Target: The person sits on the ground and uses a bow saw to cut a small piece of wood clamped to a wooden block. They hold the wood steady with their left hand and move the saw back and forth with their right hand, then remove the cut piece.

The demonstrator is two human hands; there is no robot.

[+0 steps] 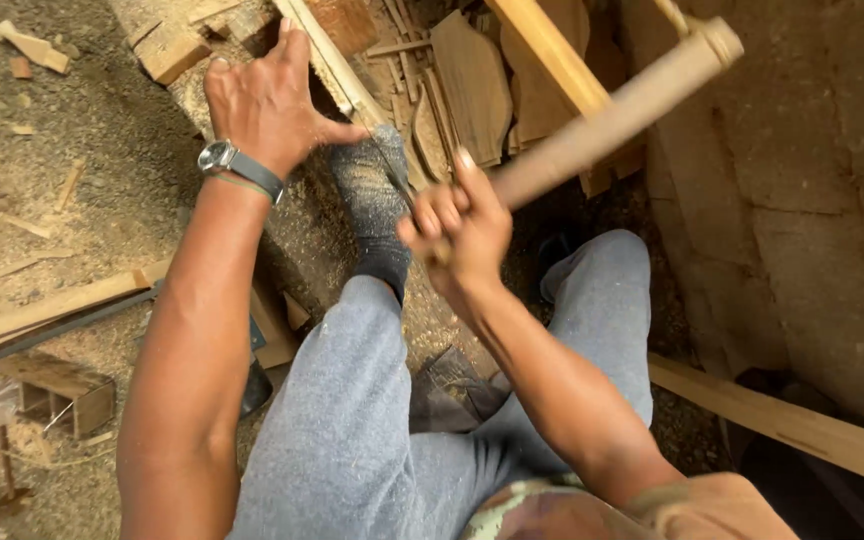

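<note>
Strip [337, 62]: a long, pale length of wood lying aslant on a rough, sawdust-covered log [282, 190], running from the top of the view down toward the person's foot. A thin saw blade [394, 178] meets the strip just beside the sock [377, 205], which is planted on the log to steady it.

Right hand [457, 228]: clenched round the near end of a thick wooden handle [612, 115], part of a frame saw whose far end rises toward the upper right. All fingers are wrapped shut; the thumb lies over them.

Left hand [267, 105]: pressed flat on the log, fingers spread and extended, thumb reaching toward the strip and touching or nearly touching its edge. It grasps nothing. A watch [220, 156] sits on the wrist.

Hazards, as judged from this arrangement: the blade works close to both the thumb and the sock, so a jump out of the cut could nick either. Loose sawdust underfoot could let the foot slide. The narrow strip, held only by pressure, could twist and pinch the blade.

Surroundings: offcuts [472, 85] lie beyond the log, a plank [802, 425] at lower right, and wood chips on the ground [62, 190].
</note>
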